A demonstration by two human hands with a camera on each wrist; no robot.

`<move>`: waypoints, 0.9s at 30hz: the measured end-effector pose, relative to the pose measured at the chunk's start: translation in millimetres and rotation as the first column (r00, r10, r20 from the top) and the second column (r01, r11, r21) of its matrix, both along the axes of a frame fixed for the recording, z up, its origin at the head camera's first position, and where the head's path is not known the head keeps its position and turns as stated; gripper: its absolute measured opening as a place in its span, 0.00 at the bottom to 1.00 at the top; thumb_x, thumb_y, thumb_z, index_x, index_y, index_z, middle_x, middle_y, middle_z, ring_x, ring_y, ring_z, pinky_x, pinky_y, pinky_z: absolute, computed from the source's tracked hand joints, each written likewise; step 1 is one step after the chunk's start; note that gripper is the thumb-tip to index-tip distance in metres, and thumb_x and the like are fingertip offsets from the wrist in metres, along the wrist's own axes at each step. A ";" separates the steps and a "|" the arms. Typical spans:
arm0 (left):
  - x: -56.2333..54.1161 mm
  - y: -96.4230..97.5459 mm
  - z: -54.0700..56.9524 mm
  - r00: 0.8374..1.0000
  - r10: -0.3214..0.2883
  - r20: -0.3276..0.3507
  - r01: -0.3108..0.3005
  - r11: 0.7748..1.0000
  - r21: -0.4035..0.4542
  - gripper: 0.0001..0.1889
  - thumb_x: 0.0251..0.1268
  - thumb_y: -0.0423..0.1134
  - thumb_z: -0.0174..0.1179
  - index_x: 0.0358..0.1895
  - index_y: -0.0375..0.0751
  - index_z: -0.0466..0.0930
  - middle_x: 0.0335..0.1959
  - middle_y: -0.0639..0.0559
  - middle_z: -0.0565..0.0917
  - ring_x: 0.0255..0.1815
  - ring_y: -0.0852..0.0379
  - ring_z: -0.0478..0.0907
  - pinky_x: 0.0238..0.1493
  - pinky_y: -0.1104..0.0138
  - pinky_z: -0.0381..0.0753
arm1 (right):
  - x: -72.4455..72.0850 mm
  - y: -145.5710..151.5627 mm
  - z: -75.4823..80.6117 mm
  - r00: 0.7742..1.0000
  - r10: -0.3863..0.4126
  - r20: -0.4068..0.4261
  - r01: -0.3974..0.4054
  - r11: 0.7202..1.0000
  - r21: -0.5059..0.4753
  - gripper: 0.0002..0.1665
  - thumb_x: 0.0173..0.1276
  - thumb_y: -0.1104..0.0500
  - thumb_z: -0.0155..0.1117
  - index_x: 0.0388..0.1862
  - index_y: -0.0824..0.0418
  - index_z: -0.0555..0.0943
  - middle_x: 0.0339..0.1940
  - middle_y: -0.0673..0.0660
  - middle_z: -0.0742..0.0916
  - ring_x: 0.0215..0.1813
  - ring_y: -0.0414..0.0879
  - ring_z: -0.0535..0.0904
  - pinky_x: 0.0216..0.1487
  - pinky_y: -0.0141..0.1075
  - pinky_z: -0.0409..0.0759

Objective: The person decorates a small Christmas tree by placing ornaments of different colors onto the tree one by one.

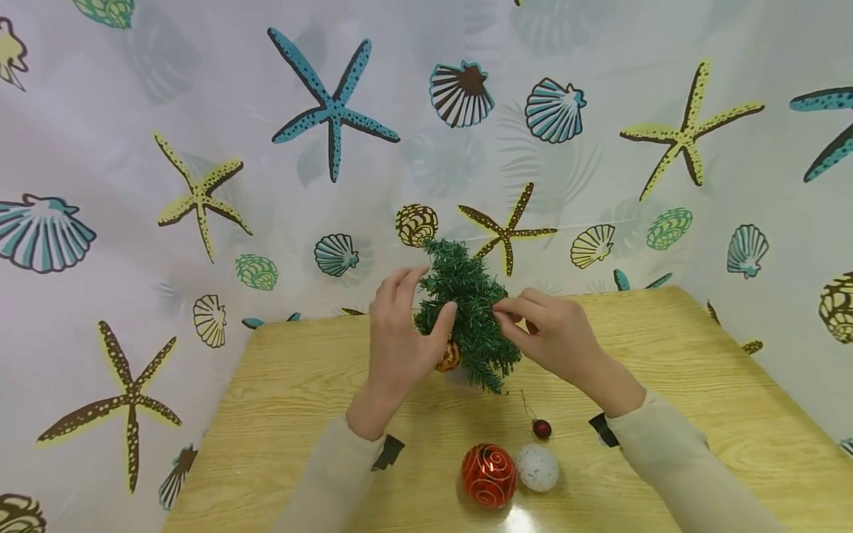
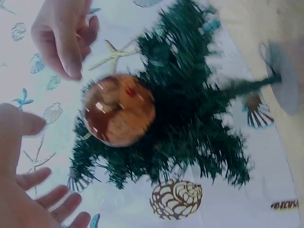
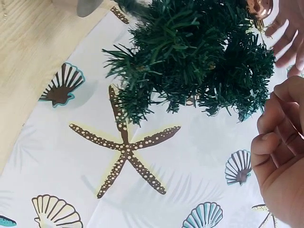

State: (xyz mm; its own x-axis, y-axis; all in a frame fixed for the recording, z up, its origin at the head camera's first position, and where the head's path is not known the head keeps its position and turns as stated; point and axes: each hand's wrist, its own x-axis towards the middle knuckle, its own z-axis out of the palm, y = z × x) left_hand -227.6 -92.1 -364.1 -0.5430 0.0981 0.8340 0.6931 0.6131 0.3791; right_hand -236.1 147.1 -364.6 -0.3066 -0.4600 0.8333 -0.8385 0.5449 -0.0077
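Standing on the wood-grain table [image 1: 293, 414] between left hand [image 1: 405, 329] and right hand [image 1: 556, 332], a miniature Christmas tree [image 1: 474, 311] bears a shiny copper bauble [image 2: 119, 111]. The left hand is spread, thumb well apart from the fingers; the right has curled fingers, but whether they pinch anything I cannot tell.

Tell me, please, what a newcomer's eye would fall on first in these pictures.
Probably the small green tree, between the left hand and the right hand, with a shiny orange-gold ball low on its left side in the head view. Then the red swirled ball beside the white ball, nearer on the wooden table. Behind, a large blue starfish is printed on the pale cloth.
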 end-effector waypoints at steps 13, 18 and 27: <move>-19.6 2.1 -2.4 0.996 -0.042 0.077 0.060 0.970 -0.237 0.29 0.77 0.43 0.64 0.74 0.33 0.74 0.67 0.35 0.80 0.73 0.35 0.75 0.73 0.36 0.71 | 13.7 20.6 -30.1 0.991 -0.040 0.129 0.046 0.998 -0.045 0.04 0.70 0.65 0.70 0.40 0.61 0.91 0.29 0.50 0.86 0.22 0.34 0.69 0.23 0.24 0.68; -21.6 2.0 -3.9 0.995 -0.063 0.074 0.079 0.970 -0.229 0.28 0.77 0.42 0.63 0.74 0.31 0.73 0.68 0.34 0.79 0.73 0.35 0.74 0.74 0.39 0.72 | 21.0 29.9 -48.4 0.981 -0.049 0.188 0.064 0.995 -0.078 0.06 0.74 0.63 0.69 0.40 0.61 0.91 0.28 0.47 0.85 0.23 0.32 0.69 0.25 0.22 0.68; -23.6 0.1 -3.6 0.993 -0.082 0.088 0.100 0.969 -0.226 0.29 0.78 0.40 0.63 0.74 0.30 0.72 0.69 0.34 0.78 0.73 0.37 0.74 0.75 0.45 0.74 | 35.5 39.1 -77.3 0.931 -0.134 0.340 0.158 0.987 -0.044 0.12 0.62 0.69 0.76 0.43 0.57 0.91 0.31 0.45 0.87 0.26 0.28 0.69 0.24 0.23 0.68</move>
State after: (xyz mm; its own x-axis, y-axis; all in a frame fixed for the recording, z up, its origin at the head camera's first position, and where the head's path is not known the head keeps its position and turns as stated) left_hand -251.2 -92.0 -367.7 -0.5849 0.3336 0.7393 0.7241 0.6256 0.2905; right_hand -200.6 186.3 -441.9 -0.6328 -0.3342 0.6985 -0.6919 0.6491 -0.3163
